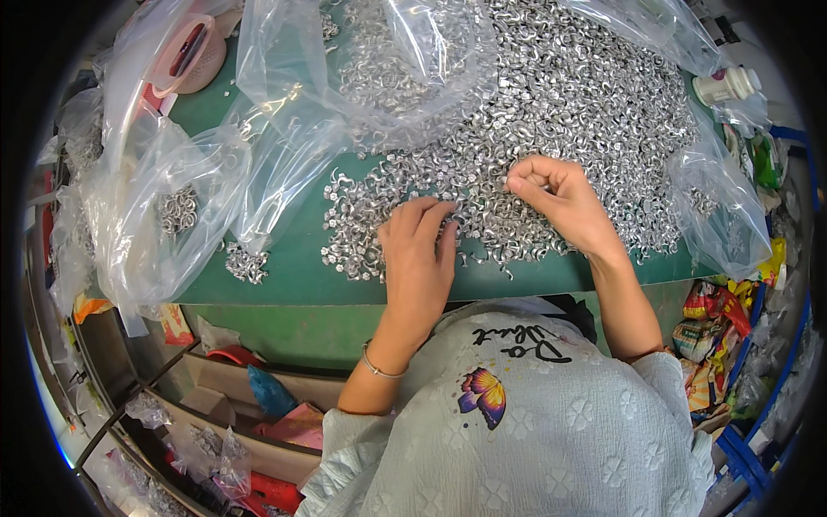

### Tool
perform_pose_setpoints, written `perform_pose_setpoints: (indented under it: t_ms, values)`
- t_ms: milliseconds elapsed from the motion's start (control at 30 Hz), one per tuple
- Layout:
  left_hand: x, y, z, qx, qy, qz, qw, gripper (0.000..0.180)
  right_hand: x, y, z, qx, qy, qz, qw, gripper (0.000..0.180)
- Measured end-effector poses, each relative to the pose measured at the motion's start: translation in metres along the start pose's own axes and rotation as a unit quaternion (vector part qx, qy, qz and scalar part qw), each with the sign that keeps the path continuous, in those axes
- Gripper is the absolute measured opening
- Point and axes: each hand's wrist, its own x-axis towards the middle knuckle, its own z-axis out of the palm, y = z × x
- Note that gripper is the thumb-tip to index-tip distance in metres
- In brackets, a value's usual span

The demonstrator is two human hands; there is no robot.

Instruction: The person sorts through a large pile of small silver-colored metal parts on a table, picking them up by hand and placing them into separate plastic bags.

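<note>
"Hundreds of small silvery pieces (594,112), heaped on the green surface (310,277). Handling?"

"Probably light, stiff, slick. Pinch by the curved part."

"Grips?"

"Right hand (558,196): thumb and forefinger nearly meeting. Left hand (418,241): loosely curled, narrow gap. Cannot tell if either holds a piece. Clear plastic (418,39) veils the far heap."

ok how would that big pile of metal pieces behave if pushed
The metal pieces look loose, so they'd probably spread rather than move together. Their curved shapes might snag each other. Those nearest the front edge of the table could drop off.
</note>
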Motion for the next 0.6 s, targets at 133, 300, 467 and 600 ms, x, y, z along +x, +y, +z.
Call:
perform_pose_setpoints:
  t_ms: [133,300,467,600]
  values:
    - [0.003,-0.001,0.004,0.012,0.007,0.007,1.000,0.025,-0.007,0.000,0.001,0.033,-0.021,0.000,0.999,0.011]
    - [-0.005,-0.005,0.002,0.103,-0.033,0.028,0.994,0.026,-0.028,-0.010,-0.002,-0.365,0.042,-0.036,0.929,0.011]
    - [-0.023,-0.009,-0.003,0.099,-0.043,0.022,0.994,0.026,-0.042,-0.021,-0.006,-0.379,0.109,-0.001,0.919,0.012]
    - [-0.026,-0.005,0.002,0.075,-0.022,0.032,0.996,0.026,-0.044,-0.007,0.003,-0.351,0.094,-0.101,0.926,0.013]
